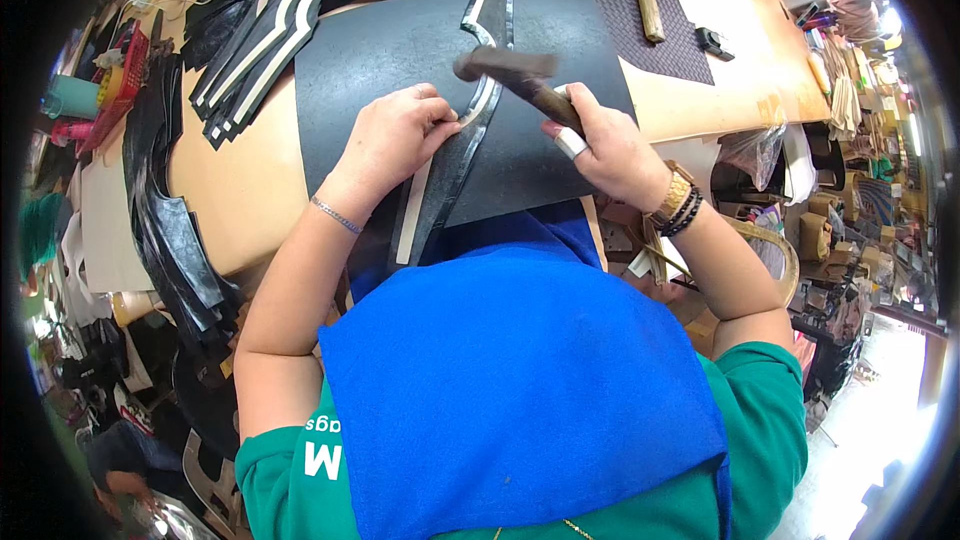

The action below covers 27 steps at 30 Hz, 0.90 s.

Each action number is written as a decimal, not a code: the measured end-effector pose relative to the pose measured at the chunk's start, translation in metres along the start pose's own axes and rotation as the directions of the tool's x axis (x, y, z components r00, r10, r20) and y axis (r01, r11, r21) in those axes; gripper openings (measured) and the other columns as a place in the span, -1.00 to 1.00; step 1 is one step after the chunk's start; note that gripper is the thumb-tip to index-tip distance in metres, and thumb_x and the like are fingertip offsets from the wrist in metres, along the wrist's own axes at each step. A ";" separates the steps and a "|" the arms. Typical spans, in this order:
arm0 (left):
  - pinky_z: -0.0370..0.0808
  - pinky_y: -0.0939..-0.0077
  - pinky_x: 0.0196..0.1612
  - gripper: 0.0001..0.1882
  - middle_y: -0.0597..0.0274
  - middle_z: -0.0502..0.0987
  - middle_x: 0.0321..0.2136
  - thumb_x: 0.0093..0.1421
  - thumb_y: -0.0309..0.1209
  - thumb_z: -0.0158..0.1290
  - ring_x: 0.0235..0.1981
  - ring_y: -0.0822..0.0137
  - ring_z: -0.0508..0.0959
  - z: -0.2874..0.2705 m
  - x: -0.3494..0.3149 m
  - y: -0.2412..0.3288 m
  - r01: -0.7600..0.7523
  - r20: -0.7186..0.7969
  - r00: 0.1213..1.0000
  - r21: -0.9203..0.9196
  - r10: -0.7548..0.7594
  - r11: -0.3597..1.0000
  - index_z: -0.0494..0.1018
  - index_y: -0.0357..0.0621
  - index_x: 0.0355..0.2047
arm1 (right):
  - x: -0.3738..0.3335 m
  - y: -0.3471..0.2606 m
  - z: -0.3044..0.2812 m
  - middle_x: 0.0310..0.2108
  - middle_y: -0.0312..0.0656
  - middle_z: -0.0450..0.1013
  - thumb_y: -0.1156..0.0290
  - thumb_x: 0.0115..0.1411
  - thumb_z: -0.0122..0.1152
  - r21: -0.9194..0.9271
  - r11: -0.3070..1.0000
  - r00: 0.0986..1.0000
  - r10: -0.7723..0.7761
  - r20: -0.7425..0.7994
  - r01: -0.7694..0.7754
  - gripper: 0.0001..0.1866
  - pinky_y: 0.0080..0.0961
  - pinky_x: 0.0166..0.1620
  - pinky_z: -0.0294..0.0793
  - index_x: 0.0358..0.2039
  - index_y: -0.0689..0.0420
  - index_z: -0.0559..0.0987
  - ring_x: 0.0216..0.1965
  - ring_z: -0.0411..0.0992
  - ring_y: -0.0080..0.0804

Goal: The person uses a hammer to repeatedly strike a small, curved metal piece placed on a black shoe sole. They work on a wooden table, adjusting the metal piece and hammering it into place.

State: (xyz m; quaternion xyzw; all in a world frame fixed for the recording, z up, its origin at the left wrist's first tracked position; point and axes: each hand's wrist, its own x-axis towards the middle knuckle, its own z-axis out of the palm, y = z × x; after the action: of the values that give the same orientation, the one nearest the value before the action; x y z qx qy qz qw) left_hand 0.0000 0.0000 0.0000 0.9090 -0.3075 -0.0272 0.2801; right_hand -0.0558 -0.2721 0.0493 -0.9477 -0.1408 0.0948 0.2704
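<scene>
A long black leather strip (455, 175) with a pale band along one edge lies lengthwise on a dark mat (350, 60), its near end reaching toward my lap. My left hand (398, 135) pinches the pale edge of this strip near its middle curve, thumb and fingers pressed together. In my right hand (612, 145) is a hammer (535, 90), gripped by its wooden handle. Its metal head hangs over the curved part of the strip; whether it touches cannot be told. White wrapping covers a finger of my right hand.
Several similar black strips with pale bands (290, 20) are stacked at the far left. Dark leather pieces (165, 190) drape over the table's left edge near a red basket (130, 75). A second hammer (648, 5) rests on a textured pad (690, 50) at the far right, beside a small black object (713, 42).
</scene>
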 end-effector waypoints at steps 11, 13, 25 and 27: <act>0.57 0.29 -0.17 -0.86 0.15 0.58 -0.36 0.18 -0.36 0.20 -0.27 0.12 0.62 -0.011 0.003 -0.003 -0.005 0.076 0.997 -0.125 0.015 0.992 0.60 -0.18 -0.37 | -0.010 -0.005 0.002 -0.39 0.24 0.51 0.23 0.39 0.10 -0.096 0.991 0.985 0.103 0.136 -0.090 -0.68 0.10 -0.24 0.45 -0.07 0.19 0.30 -0.28 0.49 0.32; 0.57 0.27 -0.15 -0.85 0.09 0.60 -0.36 0.17 -0.38 0.19 -0.28 0.08 0.63 -0.017 0.008 -0.009 0.015 0.153 0.988 -0.166 0.011 0.986 0.62 -0.20 -0.34 | -0.005 -0.004 0.000 -0.40 0.25 0.51 0.23 0.39 0.10 -0.110 0.993 0.990 0.059 0.127 -0.045 -0.68 0.11 -0.24 0.45 -0.07 0.19 0.30 -0.28 0.49 0.33; 0.59 0.26 -0.13 -0.88 0.23 0.60 -0.26 0.19 -0.33 0.20 -0.22 0.18 0.63 -0.008 -0.014 -0.004 -0.236 0.022 0.971 0.280 0.239 0.930 0.56 -0.07 -0.33 | -0.004 -0.022 0.002 -0.35 0.19 0.54 0.16 0.40 0.05 -0.087 0.994 0.985 0.080 0.153 -0.067 -0.68 0.06 -0.24 0.51 -0.11 0.16 0.32 -0.29 0.53 0.28; 0.59 0.24 -0.08 -0.86 0.24 0.62 -0.20 0.20 -0.30 0.20 -0.21 0.20 0.64 0.003 -0.027 -0.009 -0.298 -0.042 0.941 0.365 0.336 0.882 0.56 -0.04 -0.28 | -0.003 -0.022 0.002 -0.34 0.20 0.54 0.16 0.40 0.06 -0.117 0.991 0.975 0.089 0.202 -0.066 -0.68 0.06 -0.23 0.51 -0.12 0.17 0.32 -0.28 0.53 0.28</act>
State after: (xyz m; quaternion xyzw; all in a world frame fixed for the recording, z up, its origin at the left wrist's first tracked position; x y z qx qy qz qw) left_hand -0.0177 0.0197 -0.0101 0.8818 -0.4370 0.1220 0.1287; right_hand -0.0642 -0.2542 0.0597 -0.9509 -0.1360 0.1953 0.1979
